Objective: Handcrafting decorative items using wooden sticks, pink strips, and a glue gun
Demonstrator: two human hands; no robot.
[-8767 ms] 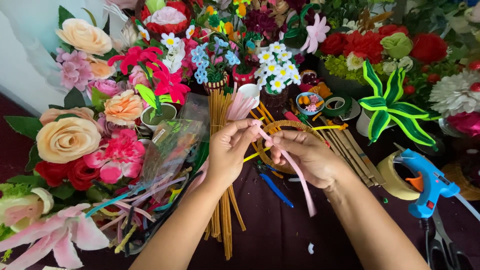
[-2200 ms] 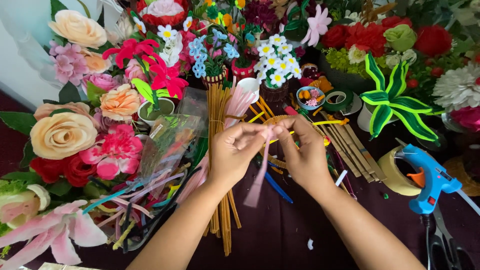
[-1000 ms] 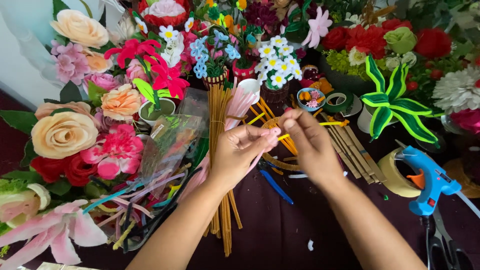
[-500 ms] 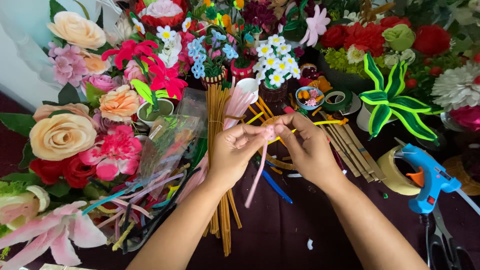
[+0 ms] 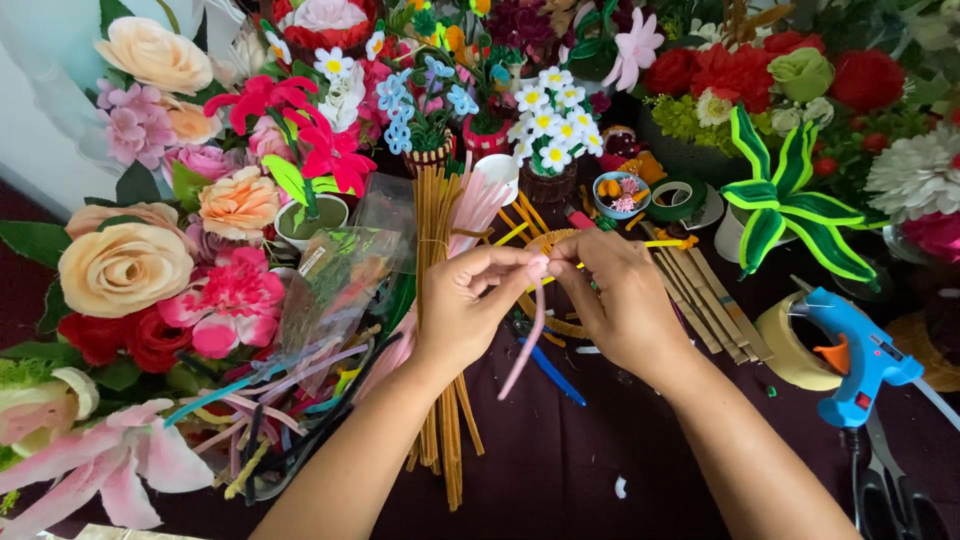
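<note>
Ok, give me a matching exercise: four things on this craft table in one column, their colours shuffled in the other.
1. pipe cleaner pinched by the left hand and right hand
2. glue gun
3. bundle of stems
4. tape roll

a. green
b. pink
c. tan
d. blue

Pairs: 1-b, 2-d, 3-c, 4-a

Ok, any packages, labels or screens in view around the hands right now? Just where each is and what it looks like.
Clear plastic bag: left of the left hand, crumpled, transparent, lying over coloured pipe cleaners.
Small label on that bag: pale rectangular sticker near its upper left edge; print too small to tell.
Red sticker on the blue glue gun: small square on the handle, far right.
No screens or signs in view.
</note>
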